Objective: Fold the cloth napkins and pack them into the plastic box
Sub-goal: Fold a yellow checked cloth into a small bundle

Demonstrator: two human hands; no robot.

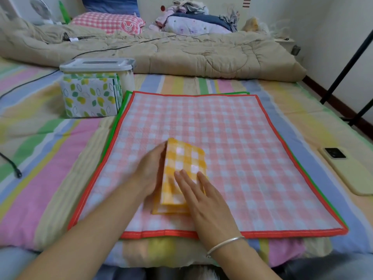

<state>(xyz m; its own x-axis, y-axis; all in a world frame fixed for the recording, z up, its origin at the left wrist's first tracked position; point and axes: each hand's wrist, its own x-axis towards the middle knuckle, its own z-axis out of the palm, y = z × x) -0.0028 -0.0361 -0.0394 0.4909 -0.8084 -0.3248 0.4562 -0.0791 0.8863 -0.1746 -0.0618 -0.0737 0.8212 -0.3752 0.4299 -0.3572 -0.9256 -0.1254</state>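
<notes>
Up and left of the L hand [151, 170], well apart from it: plastic box [129, 77], lid on, w/ leaf-print folded napkins [88, 98] standing inside. L hand lies along the left edge of the yellow check napkin [183, 160]. Fingers look straight but blurred and the thumb is hidden, so can't tell if it pinches. The yellow napkin is folded small, between the 2 hands. R hand [203, 199] is flat on its near part, fingers straight & pressing, nothing gripped; bracelet [226, 242] on the wrist. Under both hands: pink check napkin [242, 128], spread flat, red border. Well right of the R hand: phone [347, 172] on the bed.
</notes>
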